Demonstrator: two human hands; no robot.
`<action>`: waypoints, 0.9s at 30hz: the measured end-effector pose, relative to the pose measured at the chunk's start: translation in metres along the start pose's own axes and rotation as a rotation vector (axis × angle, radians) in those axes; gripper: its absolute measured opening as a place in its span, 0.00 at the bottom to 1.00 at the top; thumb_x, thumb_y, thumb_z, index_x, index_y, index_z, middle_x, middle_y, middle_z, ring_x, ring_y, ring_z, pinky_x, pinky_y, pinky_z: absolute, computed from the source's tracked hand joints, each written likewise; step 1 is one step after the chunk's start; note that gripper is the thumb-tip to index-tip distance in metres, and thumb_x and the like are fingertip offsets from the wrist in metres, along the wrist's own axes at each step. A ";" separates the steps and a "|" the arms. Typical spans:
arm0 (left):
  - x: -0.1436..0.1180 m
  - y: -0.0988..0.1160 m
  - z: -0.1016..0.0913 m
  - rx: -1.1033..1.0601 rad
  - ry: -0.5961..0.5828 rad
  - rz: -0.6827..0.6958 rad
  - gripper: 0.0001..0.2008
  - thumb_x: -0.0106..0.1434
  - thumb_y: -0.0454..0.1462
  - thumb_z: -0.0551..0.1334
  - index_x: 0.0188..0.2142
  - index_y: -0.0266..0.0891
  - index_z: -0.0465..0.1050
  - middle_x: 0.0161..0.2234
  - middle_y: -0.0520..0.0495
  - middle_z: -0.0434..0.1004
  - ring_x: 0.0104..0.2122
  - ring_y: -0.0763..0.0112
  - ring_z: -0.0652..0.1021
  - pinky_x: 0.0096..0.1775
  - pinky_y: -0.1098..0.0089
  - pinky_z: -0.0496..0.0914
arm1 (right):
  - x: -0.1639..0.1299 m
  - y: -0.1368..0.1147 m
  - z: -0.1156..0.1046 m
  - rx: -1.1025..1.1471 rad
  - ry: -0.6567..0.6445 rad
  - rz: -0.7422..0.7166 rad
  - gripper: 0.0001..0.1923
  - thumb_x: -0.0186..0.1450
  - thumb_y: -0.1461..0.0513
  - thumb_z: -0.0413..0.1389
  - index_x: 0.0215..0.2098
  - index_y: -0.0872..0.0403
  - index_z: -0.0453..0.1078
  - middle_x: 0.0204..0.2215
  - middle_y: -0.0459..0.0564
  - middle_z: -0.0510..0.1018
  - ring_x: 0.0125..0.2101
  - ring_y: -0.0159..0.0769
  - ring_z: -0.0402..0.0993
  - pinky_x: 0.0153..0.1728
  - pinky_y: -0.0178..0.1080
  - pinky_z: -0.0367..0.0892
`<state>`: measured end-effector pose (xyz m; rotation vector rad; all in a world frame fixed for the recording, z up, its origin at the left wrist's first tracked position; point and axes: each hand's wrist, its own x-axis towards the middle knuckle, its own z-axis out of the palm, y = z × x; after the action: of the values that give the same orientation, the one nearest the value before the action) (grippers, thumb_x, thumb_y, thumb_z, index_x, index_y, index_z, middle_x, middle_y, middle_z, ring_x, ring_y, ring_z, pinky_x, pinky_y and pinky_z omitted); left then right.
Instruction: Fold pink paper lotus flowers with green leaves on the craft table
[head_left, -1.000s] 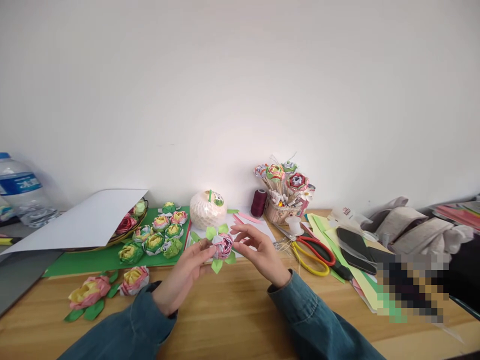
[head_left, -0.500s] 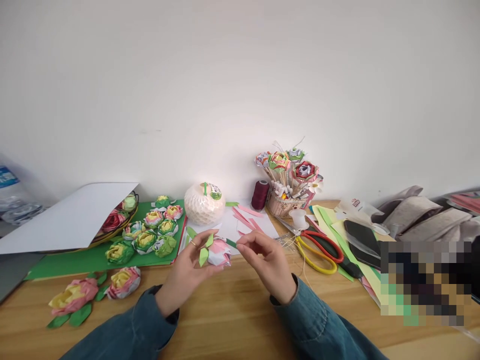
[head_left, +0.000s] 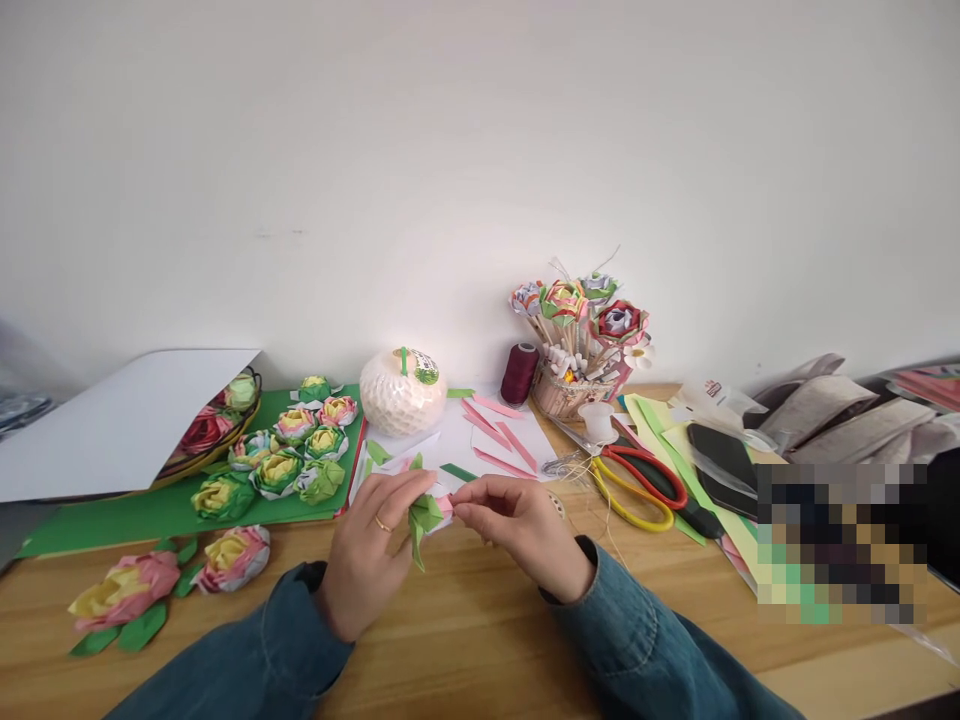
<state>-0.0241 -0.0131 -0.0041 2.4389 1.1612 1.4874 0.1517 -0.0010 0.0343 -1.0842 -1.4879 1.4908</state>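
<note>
The left hand (head_left: 375, 540) is gripping the paper flower (head_left: 425, 513) over the surface (head_left: 450, 640) — its pink petals (head_left: 444, 506) are pointing right, where the right hand (head_left: 517, 525) is pinching their edge between its fingers.

wooden table (head_left: 450, 650) | two paper flowers (head_left: 120, 590) (pink and yellow) | green sheet (head_left: 97, 524)
</note>
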 end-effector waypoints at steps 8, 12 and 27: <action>0.002 0.001 0.000 0.225 0.019 0.155 0.26 0.58 0.27 0.55 0.55 0.45 0.56 0.42 0.45 0.73 0.39 0.66 0.71 0.39 0.67 0.67 | 0.003 0.003 -0.003 0.096 -0.116 0.121 0.17 0.45 0.53 0.63 0.26 0.58 0.72 0.19 0.43 0.69 0.17 0.21 0.57 0.17 0.29 0.51; -0.002 0.000 0.000 0.293 -0.033 0.202 0.26 0.58 0.26 0.54 0.55 0.43 0.56 0.43 0.44 0.72 0.39 0.65 0.71 0.40 0.67 0.67 | 0.004 0.007 -0.001 0.053 -0.104 0.154 0.17 0.44 0.53 0.64 0.23 0.58 0.69 0.15 0.40 0.66 0.16 0.21 0.56 0.16 0.28 0.50; -0.003 0.002 0.000 0.288 -0.030 0.150 0.29 0.55 0.22 0.54 0.55 0.43 0.56 0.42 0.44 0.71 0.40 0.64 0.70 0.42 0.66 0.66 | 0.005 0.011 0.002 0.072 -0.076 0.063 0.12 0.49 0.57 0.60 0.21 0.58 0.68 0.17 0.42 0.68 0.17 0.23 0.60 0.20 0.31 0.55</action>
<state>-0.0241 -0.0161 -0.0052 2.7826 1.2938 1.3999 0.1482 0.0024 0.0232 -1.0503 -1.4518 1.6334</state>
